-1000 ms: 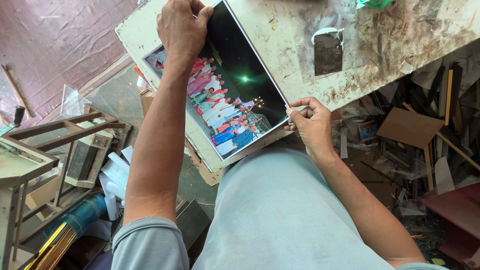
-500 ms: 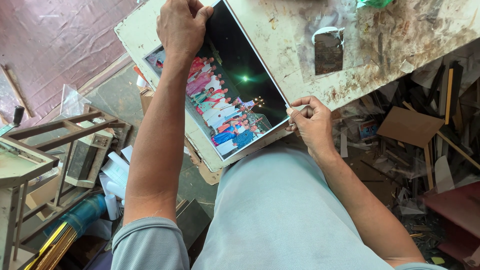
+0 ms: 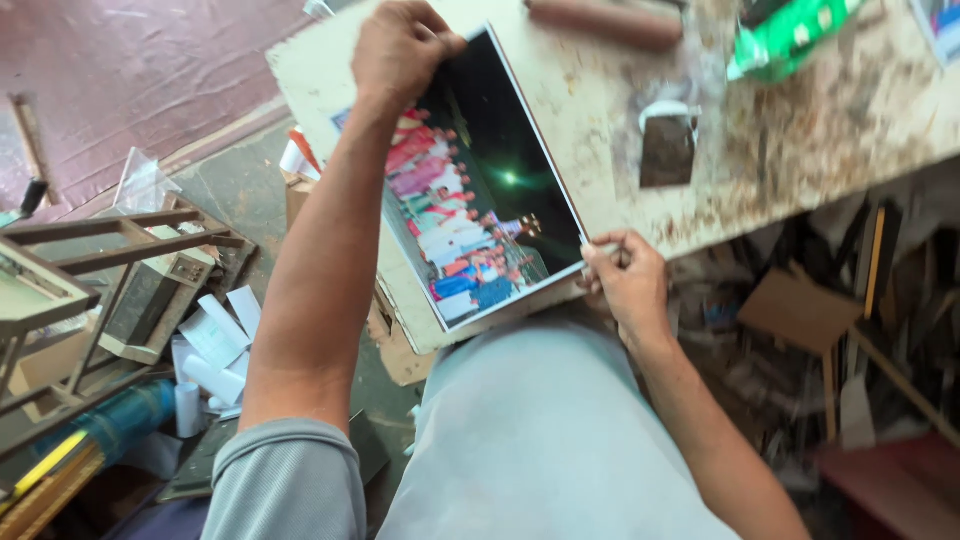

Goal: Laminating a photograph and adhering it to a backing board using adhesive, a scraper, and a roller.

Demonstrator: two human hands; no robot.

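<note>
A large glossy photo print [image 3: 490,190], showing a group in colourful clothes on a dark background, lies tilted on a white board [image 3: 330,60] at the edge of a stained worktable [image 3: 800,130]. My left hand [image 3: 398,48] presses down on the print's far end, fingers curled over its top edge. The thumb and fingers of my right hand [image 3: 625,278] pinch the print's near right corner, just off the table edge. My lap, in light grey cloth, is directly below the print.
On the table lie a brown roller [image 3: 605,20], a green packet [image 3: 790,40] and a dark square piece with white tape [image 3: 668,148]. Wooden frames [image 3: 110,270] and paper rolls [image 3: 215,350] crowd the floor on the left. Cardboard [image 3: 800,305] and scrap sit under the table on the right.
The view has tipped a little, bringing the roller into sight at the top. Both hands keep their grip on the print in the same places.
</note>
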